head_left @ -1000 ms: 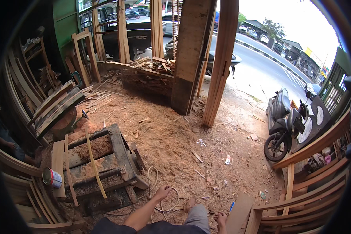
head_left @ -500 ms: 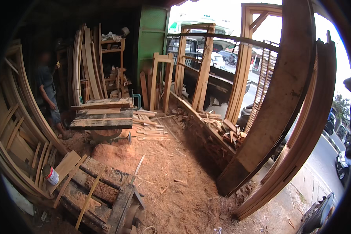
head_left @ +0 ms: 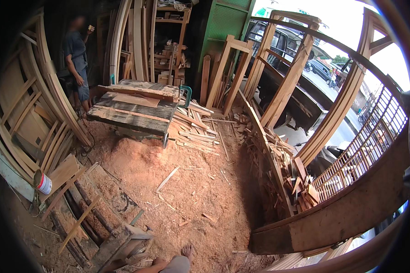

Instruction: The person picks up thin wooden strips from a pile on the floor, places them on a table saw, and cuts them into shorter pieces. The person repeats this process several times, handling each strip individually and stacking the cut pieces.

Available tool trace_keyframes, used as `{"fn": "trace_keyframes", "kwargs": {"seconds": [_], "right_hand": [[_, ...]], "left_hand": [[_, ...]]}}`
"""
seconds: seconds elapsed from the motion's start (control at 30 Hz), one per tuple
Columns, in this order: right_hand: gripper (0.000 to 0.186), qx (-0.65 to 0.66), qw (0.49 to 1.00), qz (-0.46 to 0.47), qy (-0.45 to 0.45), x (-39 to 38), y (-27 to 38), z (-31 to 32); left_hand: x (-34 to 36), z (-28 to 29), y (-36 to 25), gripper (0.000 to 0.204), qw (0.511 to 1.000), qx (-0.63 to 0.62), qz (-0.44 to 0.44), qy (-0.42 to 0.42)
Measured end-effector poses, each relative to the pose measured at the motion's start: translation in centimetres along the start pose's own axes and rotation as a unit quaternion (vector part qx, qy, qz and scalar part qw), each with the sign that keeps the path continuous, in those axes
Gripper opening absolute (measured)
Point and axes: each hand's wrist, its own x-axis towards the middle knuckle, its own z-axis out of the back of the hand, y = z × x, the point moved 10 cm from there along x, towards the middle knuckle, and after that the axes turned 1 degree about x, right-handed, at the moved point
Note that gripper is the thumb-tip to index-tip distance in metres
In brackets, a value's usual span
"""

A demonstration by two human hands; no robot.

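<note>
A: How do the hands stand?

B: Your left hand (head_left: pixel 158 261) barely shows, low beside your knee (head_left: pixel 177 265); you can't tell there whether the fingers are apart, together or clamped on something. Your right hand is out of view.

A: And the machine (head_left: pixel 105 218)?

B: It's near your left hand, on its left side: dark, worn, dusted with sawdust (head_left: pixel 105 189). 1 strip (head_left: pixel 79 224) lies across its bars, probably just parked. The can (head_left: pixel 43 183) sits at the plank's (head_left: pixel 61 175) edge, perhaps for easy reach.

A: Farther off?

B: You have 1 saw table (head_left: pixel 132 113) bearing boards; beyond, a frame (head_left: pixel 219 71) stands upright, likely saving floor space.
</note>
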Motion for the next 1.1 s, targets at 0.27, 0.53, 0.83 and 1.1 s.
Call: {"fn": "trace_keyframes", "kwargs": {"seconds": [0.27,0.53,0.83,1.1], "right_hand": [[0.019,-0.351,0.904,0.146,0.193,-1.2,26.2,-8.0],[0.024,0.201,0.973,0.037,0.106,15.4,37.6,-4.5],[0.028,-0.246,0.960,0.085,0.100,32.6,59.7,-0.2],[0.026,-0.301,0.949,0.093,0.027,40.1,72.1,8.1]], "left_hand": [[3.9,15.0,-10.8,0.032,0.999,-0.018,-0.015,-0.045],[11.0,24.2,-23.7,0.037,0.962,-0.225,-0.034,-0.153],[14.2,17.5,-27.7,0.034,0.989,-0.073,0.128,-0.028],[20.3,30.0,-40.6,0.026,0.931,-0.236,0.088,-0.264]]}}
